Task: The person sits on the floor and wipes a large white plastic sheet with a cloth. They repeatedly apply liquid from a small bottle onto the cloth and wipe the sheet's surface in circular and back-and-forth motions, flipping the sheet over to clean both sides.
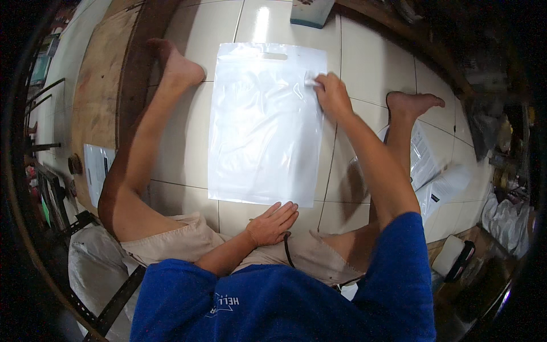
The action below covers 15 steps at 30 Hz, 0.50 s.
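Observation:
A large white plastic bag (256, 137) with a cut-out handle slot lies flat on the tiled floor between my legs, its slot end away from me. Its glossy surface shows wrinkles. At the bag's upper right, my right hand (335, 98) is closed, pinching a small white wad (311, 79) against the bag. Whether the wad is cloth or tissue I cannot make out. My left hand (273, 223) rests just below the bag's near edge, palm down with fingers stretched out, the fingertips close to that edge. It holds nothing.
A wooden bench (102, 85) runs along the left, with a white printed packet (98, 171) on it. More clear-and-white packets (439, 188) lie right of my right leg. A box (312, 12) stands at the far side. Crumpled plastic (507, 222) sits at the right.

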Available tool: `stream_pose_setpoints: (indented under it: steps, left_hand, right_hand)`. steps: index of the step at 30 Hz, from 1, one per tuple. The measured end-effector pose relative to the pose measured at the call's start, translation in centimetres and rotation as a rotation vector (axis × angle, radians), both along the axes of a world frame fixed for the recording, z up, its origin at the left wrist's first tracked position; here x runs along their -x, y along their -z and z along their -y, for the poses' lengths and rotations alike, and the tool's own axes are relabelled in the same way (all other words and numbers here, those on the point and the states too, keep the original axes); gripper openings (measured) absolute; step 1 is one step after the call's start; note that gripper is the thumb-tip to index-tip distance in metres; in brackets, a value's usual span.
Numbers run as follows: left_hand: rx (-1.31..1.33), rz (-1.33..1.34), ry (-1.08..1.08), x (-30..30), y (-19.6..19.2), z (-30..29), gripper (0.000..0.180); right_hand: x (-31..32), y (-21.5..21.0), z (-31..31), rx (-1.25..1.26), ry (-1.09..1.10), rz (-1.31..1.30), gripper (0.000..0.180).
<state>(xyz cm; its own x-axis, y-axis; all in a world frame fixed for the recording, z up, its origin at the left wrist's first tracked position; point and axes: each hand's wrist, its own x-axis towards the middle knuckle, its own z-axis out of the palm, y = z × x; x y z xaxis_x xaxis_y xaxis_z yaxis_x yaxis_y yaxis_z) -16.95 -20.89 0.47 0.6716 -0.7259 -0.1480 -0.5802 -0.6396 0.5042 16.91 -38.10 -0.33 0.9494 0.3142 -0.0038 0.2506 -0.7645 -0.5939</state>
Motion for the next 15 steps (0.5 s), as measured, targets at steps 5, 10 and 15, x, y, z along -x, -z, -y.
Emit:
stream_pose_setpoints:
  steps: [5,10,15]
  left_hand:
    - [0.03,0.003,0.006,0.0,0.2,0.0,0.062]
    - [0.016,0.011,-0.003,0.6,0.5,0.0,0.062]
    - [-0.011,-0.015,0.015,0.2,0.3,0.2,0.062]
  right_hand:
    - [17.5,0.2,1.7,-0.116,-0.414,-0.162,0.016]
    - [14.7,1.6,3.1,0.09,-0.309,-0.038,0.023]
    - [2.4,0.2,1.1,0.042,0.123,0.027,0.015]
